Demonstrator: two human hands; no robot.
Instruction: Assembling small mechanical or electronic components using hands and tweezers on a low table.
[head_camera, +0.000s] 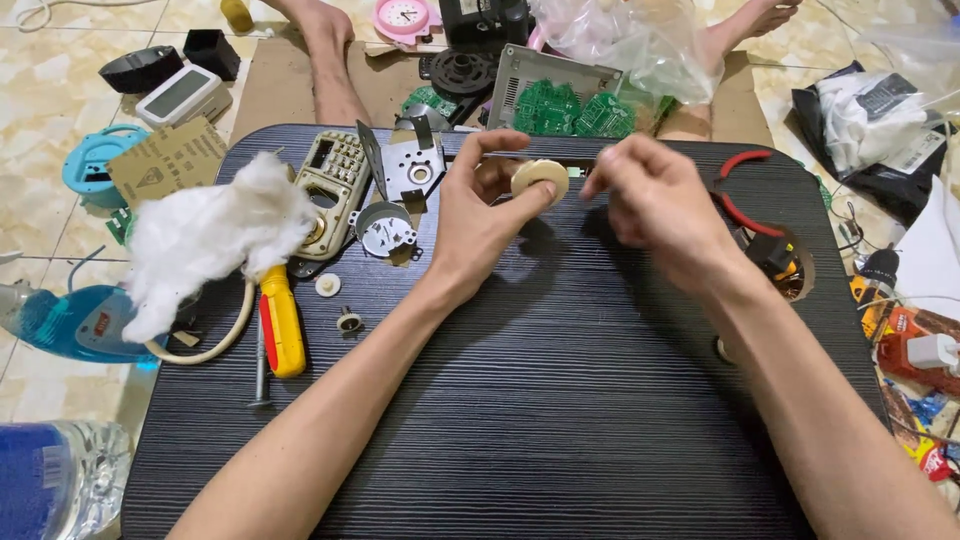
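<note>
The left hand (478, 215) pinches a small cream plastic wheel (539, 176) between thumb and fingertips, held just above the dark ribbed surface (560, 400). At its 3 o'clock, the right hand (655, 200) has its fingers curled together near the wheel; whether it grips anything I cannot tell. At 9 o'clock of the left hand lie a round metal motor housing (385, 232) and a cream keypad panel (335, 190), farther out a yellow-handled screwdriver (282, 320) and white cotton wadding (205, 235). Red-handled pliers (738, 190) lie at the right hand's 3 o'clock.

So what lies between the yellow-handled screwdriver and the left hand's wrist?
In the head view, between the yellow-handled screwdriver and the left hand, two small round parts lie on the dark table.
</note>
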